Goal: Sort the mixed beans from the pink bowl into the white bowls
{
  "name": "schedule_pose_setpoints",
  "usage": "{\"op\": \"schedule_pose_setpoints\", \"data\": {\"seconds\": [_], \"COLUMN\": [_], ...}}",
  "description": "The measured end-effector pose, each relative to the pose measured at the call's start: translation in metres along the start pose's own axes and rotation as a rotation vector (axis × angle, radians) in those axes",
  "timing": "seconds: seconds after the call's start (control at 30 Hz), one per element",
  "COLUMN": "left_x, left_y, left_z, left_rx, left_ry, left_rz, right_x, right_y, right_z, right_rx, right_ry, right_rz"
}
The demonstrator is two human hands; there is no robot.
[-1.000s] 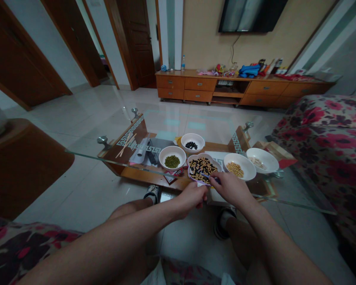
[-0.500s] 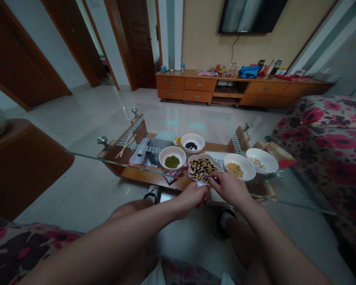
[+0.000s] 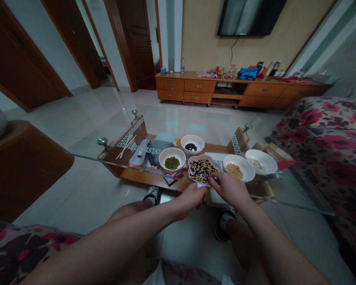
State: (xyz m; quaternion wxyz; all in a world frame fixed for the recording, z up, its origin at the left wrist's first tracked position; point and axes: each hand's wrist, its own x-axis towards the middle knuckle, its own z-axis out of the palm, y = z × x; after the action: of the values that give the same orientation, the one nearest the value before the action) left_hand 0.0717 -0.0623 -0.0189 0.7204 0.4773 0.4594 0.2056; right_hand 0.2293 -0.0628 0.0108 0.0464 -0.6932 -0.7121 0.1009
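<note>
Barely shifted since the earlier frame, the left hand (image 3: 192,198) curls its fingers closed at the near rim of the flower-shaped bowl (image 3: 192,180), while the right hand (image 3: 230,187) pinches a slim tool (image 3: 207,176) in its mixed beans (image 3: 202,168). Farther along the glass counter (image 3: 142,171) stands the black-bean bowl (image 3: 198,149).

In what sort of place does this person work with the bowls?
Probably a living room in a home: a television hangs above a long, low wooden cabinet, a flower-patterned sofa stands at the right, and the bowls sit on a glass table.
</note>
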Motion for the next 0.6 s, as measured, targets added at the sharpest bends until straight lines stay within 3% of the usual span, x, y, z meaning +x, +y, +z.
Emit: {"op": "schedule_pose_setpoints", "data": {"seconds": [0.6], "left_x": [0.0021], "left_y": [-0.0034], "left_z": [-0.0009], "left_rx": [0.025], "left_ry": [0.008], "left_rz": [0.023], "right_x": [0.0025], "right_y": [-0.0035], "right_z": [0.0004], "right_rx": [-0.04], "right_ry": [-0.012], "right_rz": [0.015]}}
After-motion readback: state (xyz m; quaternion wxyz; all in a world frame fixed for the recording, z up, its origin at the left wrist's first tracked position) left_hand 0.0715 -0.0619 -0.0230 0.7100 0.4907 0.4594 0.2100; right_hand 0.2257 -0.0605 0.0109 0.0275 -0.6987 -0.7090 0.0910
